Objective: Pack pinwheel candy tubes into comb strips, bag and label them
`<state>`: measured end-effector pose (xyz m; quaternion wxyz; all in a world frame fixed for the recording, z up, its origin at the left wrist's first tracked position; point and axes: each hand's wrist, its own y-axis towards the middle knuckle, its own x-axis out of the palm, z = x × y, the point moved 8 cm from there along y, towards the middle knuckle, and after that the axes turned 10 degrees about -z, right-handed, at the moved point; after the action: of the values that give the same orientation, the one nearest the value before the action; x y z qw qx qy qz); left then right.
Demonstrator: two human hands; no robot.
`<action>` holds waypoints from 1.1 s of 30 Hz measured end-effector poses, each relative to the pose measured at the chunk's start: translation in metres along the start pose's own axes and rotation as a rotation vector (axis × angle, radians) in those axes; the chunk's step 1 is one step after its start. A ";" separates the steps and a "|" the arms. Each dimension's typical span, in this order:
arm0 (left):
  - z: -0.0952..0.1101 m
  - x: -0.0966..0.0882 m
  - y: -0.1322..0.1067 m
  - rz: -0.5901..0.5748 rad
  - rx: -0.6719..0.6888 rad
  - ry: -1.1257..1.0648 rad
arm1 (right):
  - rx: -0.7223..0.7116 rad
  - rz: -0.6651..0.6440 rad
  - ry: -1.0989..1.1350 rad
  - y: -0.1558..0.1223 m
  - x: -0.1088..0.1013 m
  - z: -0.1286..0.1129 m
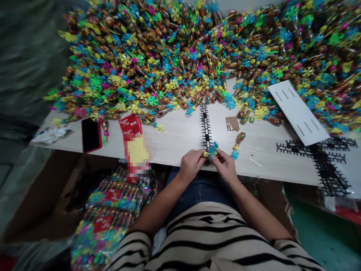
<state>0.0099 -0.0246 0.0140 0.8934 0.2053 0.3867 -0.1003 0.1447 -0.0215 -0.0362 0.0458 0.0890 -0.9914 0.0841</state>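
My left hand (192, 165) and my right hand (226, 166) meet at the table's front edge, fingers closed. Between them they pinch small candy-filled fan toys (213, 149); blue fan blades and a yellow cap show, while the tubes are mostly hidden by my fingers. Just beyond my hands lies a black toothed plastic strip (205, 122), its near end at the toys. Right of my right hand, a single candy tube (240, 139) with a blue fan rests on the table. A small brown packet (232, 124) lies behind it.
A big heap of candy fan toys (175, 56) covers the table's back. Left are a phone (91, 134) and red cards (130, 125). Right are a slotted white board (299, 113) and stacked black strips (328, 169). Packed bags (103, 224) sit below at left.
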 end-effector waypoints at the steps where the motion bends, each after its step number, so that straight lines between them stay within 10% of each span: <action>1: -0.002 0.000 0.000 -0.002 -0.012 -0.006 | 0.001 -0.047 0.019 0.000 0.001 0.000; 24: -0.008 0.001 0.011 -0.133 0.072 -0.020 | -0.305 -0.243 -0.443 0.002 -0.006 -0.020; 33: -0.058 -0.047 0.044 -0.065 -0.055 -0.043 | -0.187 0.022 -0.580 0.030 -0.094 -0.068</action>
<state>-0.0443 0.0416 0.0254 0.9031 0.1656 0.3766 -0.1228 0.2364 0.0356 0.0162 -0.2321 0.0941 -0.9675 -0.0361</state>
